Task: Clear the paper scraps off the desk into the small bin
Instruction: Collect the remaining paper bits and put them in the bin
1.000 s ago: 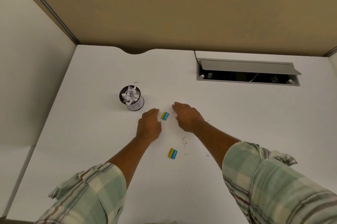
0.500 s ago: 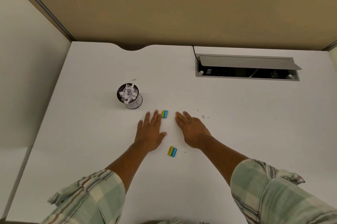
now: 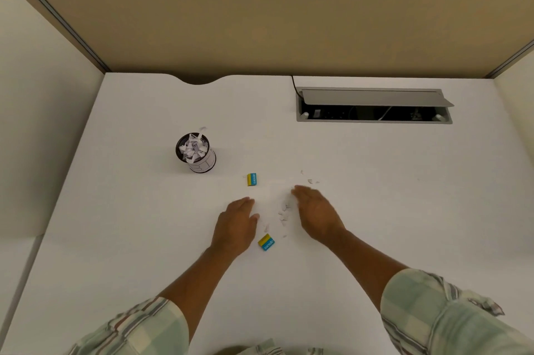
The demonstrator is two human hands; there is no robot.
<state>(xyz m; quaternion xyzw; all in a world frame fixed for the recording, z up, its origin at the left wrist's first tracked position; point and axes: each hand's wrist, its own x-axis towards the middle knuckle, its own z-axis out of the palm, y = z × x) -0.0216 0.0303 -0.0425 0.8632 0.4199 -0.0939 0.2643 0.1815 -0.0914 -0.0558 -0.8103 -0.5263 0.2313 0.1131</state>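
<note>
Two hands sit just below the middle of my frame, both down on the white desk point(image 3: 138, 219). The left hand point(image 3: 235, 227) lies with its fingers together and fairly straight, holding nothing. The right hand point(image 3: 316, 216) is the same, fingers extended and closed side by side, nothing gripped, its inner edge turned toward the gap between the hands. In that gap I see a loose cluster of small white paper scraps point(image 3: 284, 211), close against the right hand's fingers. A few more bits point(image 3: 310, 180) lie just above its fingertips.

The small bin point(image 3: 196, 154) stands upright, up and to the left of the hands and apart from them. It is heaped with torn paper, and one stray piece point(image 3: 203, 128) lies just behind its rim.

One blue-and-yellow block point(image 3: 251, 179) rests above the left hand, and a second block point(image 3: 266, 242) sits just beside that wrist. An open cable hatch point(image 3: 372, 99) occupies the upper right of the desk.
</note>
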